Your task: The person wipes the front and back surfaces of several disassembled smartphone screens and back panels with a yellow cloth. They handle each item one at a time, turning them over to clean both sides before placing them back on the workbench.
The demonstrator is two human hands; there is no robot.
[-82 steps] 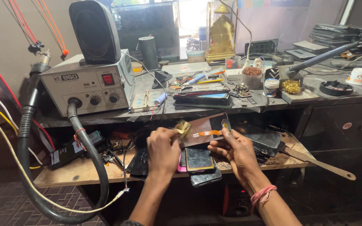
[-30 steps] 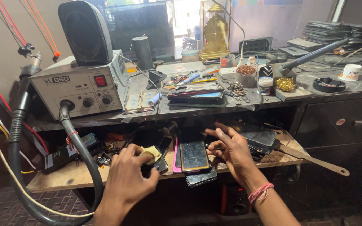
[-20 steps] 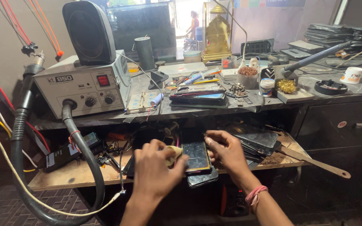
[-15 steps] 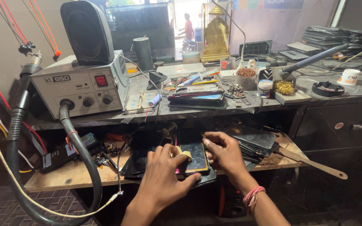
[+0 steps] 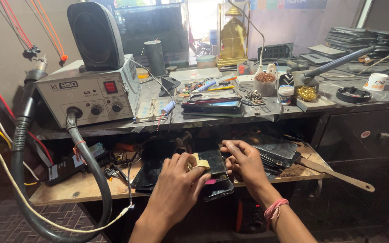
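Workbench top [image 5: 248, 119] is crowded: grey rework station [image 5: 88, 92] at left with black speaker [image 5: 96, 35] on it and a thick black hose [image 5: 93, 175] looping down past the lower wooden shelf [image 5: 82, 186]. Stack of phones [image 5: 212, 101] sits mid-bench; brass wool holder [image 5: 307, 93] and white cup [image 5: 376, 82] at right. A wooden stick [image 5: 338, 175] juts off the shelf's right end. On the shelf, a pile of dark phone panels [image 5: 273, 150] is seen just right of the hands, a black box [image 5: 70, 164] well left. Dark phone [image 5: 212, 162] lies on the shelf between both hands. Left hand [image 5: 176, 186] is curled on its left edge, a small tan pad [image 5: 200, 162] pinched under the thumb. Right hand [image 5: 244, 162] is closed on the right edge, fingertips on top.
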